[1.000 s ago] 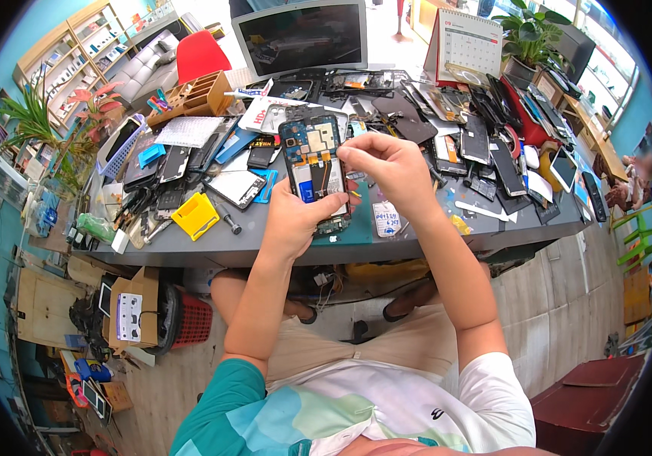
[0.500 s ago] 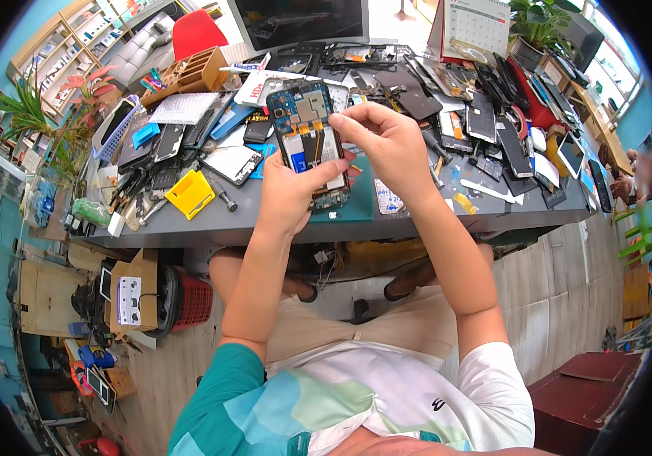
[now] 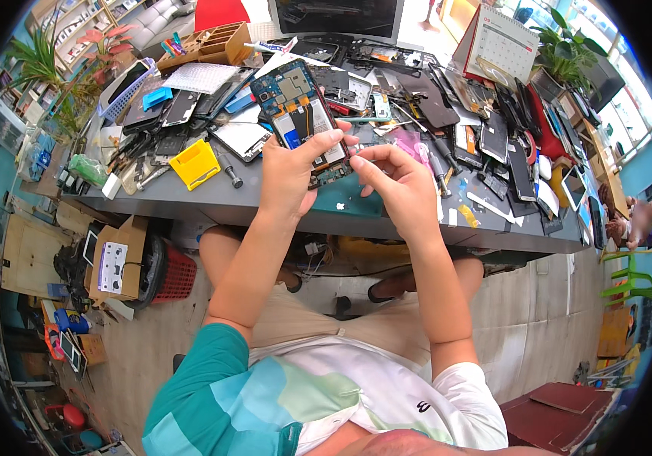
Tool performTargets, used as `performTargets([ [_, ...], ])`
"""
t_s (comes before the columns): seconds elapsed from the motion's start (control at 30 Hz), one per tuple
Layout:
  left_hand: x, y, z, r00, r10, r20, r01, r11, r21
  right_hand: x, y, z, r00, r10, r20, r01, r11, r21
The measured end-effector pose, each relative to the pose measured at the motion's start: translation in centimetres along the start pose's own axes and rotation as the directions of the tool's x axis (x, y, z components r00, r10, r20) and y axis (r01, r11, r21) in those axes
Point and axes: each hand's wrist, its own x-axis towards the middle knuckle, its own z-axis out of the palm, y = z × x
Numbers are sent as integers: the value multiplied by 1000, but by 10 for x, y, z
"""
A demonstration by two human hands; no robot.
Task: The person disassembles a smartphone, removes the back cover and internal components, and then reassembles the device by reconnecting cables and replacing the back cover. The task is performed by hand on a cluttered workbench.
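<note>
The left hand (image 3: 289, 171) grips an opened smartphone with exposed blue circuit board (image 3: 301, 106) above the grey surface (image 3: 212, 201); right hand (image 3: 400, 182) pinches, perhaps a connector, at its lower end. Light, stiff, fragile: hold by edges.

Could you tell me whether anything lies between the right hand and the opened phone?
Nothing visible does: the right hand already meets the lower edge of the opened, backless phone, which the left hand holds.

A phone repair workshop. The grey workbench (image 3: 265, 205) lies buried in dismantled phones (image 3: 508, 152) and screens — a monitor (image 3: 337, 17) stands behind.
</note>
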Motion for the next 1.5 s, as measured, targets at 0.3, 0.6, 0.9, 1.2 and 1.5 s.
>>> performTargets([
  [0.3,-4,2,1,998,56,3,-56,998,23,10,2,3,1000,8,19,-8,999,-43],
  [0.6,-4,1,1,999,31,28,-33,997,70,15,-12,-5,997,6,78,-4,999,-35],
  [0.9,-5,1,3,998,24,57,-30,994,104,19,-5,-14,991,-4,132,25,987,-156],
  [1.2,-5,1,1,996,-36,83,26,992,123,19,-8,-16,988,-83,131,111,969,-221],
  [1.5,-3,1,-2,995,-25,96,13,992,128,24,-17,-19,981,-83,172,132,948,-291],
])
